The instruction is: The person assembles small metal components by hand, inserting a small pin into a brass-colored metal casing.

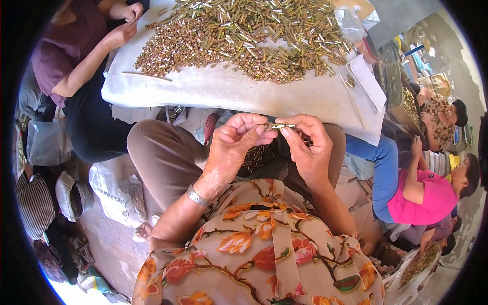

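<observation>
My left hand [235, 145], with a metal bracelet on its wrist, pinches a small brass-coloured nut-like piece [268, 126] between thumb and fingers. In my right hand [311, 147] a short brassy metal sleeve [283, 125] is held by thumb and forefinger. The two parts meet end to end above my lap; whether one sits inside the other I cannot tell. Several small round pieces [306, 140] show in the curl of my right fingers. Beneath my hands, partly hidden, a dark container [259, 161] between my knees holds more metal parts.
Ahead stands a table with a pale cloth [188, 91], heaped with metal sleeves [284, 30] and small nuts [168, 56]. Thin sticks [145, 77] and a paper sheet [367, 81] lie on it. Co-workers sit at left [66, 51] and right [422, 195]. A white bag [117, 198] is on the floor.
</observation>
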Motion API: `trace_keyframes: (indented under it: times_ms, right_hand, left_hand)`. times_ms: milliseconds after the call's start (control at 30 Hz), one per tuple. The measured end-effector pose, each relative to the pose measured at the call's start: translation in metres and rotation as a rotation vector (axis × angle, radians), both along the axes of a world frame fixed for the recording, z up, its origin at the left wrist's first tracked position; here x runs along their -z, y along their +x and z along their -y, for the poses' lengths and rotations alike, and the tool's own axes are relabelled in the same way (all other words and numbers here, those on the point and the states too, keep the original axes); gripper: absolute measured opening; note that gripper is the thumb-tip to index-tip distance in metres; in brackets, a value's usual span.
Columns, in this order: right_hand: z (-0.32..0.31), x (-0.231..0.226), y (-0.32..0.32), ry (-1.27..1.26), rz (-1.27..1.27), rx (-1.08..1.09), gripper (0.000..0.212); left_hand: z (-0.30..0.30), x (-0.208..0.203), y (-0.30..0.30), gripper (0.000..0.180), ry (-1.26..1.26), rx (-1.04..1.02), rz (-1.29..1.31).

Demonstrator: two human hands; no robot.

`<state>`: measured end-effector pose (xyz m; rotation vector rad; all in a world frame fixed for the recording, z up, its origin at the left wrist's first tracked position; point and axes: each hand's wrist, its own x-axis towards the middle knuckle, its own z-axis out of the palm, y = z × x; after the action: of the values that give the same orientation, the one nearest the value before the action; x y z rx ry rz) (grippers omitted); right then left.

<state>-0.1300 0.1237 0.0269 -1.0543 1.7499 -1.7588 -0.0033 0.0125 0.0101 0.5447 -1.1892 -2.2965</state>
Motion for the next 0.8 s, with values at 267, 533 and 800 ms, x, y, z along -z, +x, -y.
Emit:
trace_keyframes:
  times_ms: [267, 533, 800]
  right_hand:
    - [0.002, 0.005, 0.013, -0.119, -0.007, -0.058, 0.015]
    - [0.002, 0.004, 0.014, -0.142, -0.076, -0.066, 0.016]
    - [-0.008, -0.004, -0.004, 0.044, 0.497, -0.305, 0.017]
  left_hand:
    - [-0.008, -0.004, 0.009, 0.016, -0.05, -0.05, -0.065]
    - [-0.012, 0.0, 0.009, 0.015, -0.124, -0.118, -0.092]
    - [0.026, 0.006, 0.012, 0.033, 0.15, 0.428, -0.106]
